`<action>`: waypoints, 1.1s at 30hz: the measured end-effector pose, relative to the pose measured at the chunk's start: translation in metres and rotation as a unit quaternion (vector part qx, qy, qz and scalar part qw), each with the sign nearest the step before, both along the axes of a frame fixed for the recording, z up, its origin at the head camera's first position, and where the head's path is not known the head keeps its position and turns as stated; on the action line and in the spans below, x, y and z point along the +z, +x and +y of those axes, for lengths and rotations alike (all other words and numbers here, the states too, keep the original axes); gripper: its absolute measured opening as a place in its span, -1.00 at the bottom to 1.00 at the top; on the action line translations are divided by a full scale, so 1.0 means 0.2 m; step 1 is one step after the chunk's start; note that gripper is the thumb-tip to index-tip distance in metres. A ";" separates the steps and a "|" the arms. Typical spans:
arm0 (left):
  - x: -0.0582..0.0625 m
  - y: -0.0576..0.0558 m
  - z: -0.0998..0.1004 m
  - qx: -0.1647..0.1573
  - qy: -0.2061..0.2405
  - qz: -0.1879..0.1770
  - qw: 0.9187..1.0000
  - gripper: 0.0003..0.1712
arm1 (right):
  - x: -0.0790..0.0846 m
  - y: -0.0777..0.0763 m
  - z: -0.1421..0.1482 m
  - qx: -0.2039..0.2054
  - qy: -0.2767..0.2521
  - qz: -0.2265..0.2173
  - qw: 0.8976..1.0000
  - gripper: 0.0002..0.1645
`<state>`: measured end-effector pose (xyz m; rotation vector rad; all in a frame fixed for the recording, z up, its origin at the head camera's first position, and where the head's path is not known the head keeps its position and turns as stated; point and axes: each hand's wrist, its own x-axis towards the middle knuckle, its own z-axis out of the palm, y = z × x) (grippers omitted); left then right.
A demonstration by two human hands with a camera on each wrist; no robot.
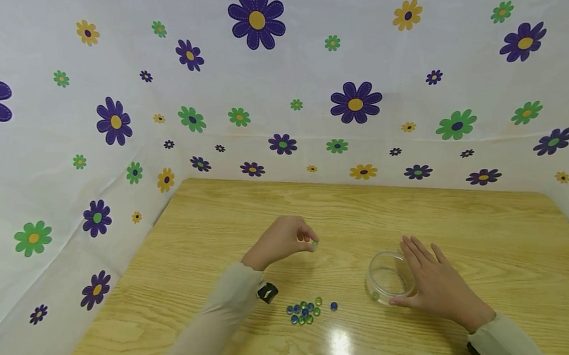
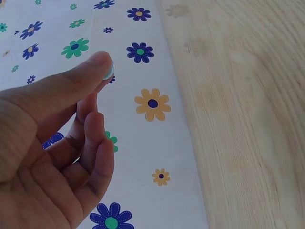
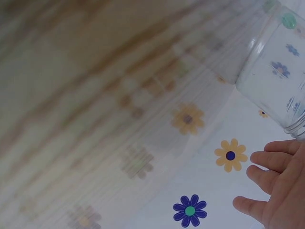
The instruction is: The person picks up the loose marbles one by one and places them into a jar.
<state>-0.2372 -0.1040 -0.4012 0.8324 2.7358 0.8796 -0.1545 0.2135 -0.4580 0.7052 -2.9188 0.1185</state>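
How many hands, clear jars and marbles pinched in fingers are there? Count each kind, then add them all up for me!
Hands: 2, the left hand and the right hand
Clear jar: 1
Pinched marble: 1
Total: 4

Clear jar (image 1: 388, 278) upright; green marble (image 1: 315, 244) pinched aloft; blue and green marbles (image 1: 304, 312) clustered.

A pale beige long sleeve (image 1: 210, 322), softly creased, runs in from the bottom edge, left of centre, to the bare left hand (image 1: 280, 241). A black wrist piece (image 1: 268, 293) with a small pale patch shows at its cuff. At lower right, a matching sleeve (image 1: 509, 340) with a dark band (image 1: 475, 351) leads to the bare right hand (image 1: 436, 288).
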 end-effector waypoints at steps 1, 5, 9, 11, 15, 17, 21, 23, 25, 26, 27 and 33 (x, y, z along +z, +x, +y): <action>0.00 0.00 0.01 -0.005 -0.001 0.004 1.000 -0.89 | 0.00 0.00 0.00 0.000 0.000 0.001 1.000 0.38; 0.02 0.00 0.06 -0.026 -0.005 0.010 1.000 -0.88 | 0.00 0.01 0.00 -0.001 0.000 0.002 1.000 0.38; 0.03 -0.01 0.12 -0.038 -0.010 0.005 0.999 -0.87 | 0.00 0.01 0.00 -0.004 -0.003 -0.003 1.000 0.38; 0.03 -0.01 0.15 -0.044 -0.014 0.006 0.999 -0.87 | 0.00 0.01 0.00 -0.005 -0.004 -0.005 1.000 0.39; 0.04 -0.01 0.22 -0.053 -0.018 0.002 0.998 -0.88 | 0.00 0.01 0.00 -0.007 -0.008 -0.007 1.000 0.39; 0.04 0.00 0.25 -0.058 -0.017 -0.001 0.998 -0.88 | 0.00 0.01 0.00 -0.007 -0.010 -0.007 1.000 0.39; 0.05 0.01 0.32 -0.073 -0.020 0.000 0.997 -0.88 | 0.00 0.01 0.00 -0.007 -0.013 -0.006 1.000 0.38; 0.05 0.02 0.36 -0.081 -0.024 0.002 0.996 -0.88 | 0.00 0.01 0.01 -0.006 -0.012 -0.004 1.000 0.38; 0.04 0.03 0.40 -0.091 -0.033 0.005 0.995 -0.88 | 0.00 0.00 0.00 -0.005 -0.010 -0.003 1.000 0.38; 0.04 0.03 0.42 -0.095 -0.040 0.009 0.995 -0.88 | 0.00 0.00 0.00 -0.005 -0.009 -0.003 1.000 0.38; 0.03 0.03 0.44 -0.100 -0.045 0.012 0.994 -0.87 | 0.00 0.00 0.00 -0.004 -0.009 -0.003 1.000 0.38; 0.00 0.04 0.54 -0.125 -0.065 0.012 0.990 -0.84 | 0.00 0.00 0.00 -0.003 -0.008 -0.003 1.000 0.37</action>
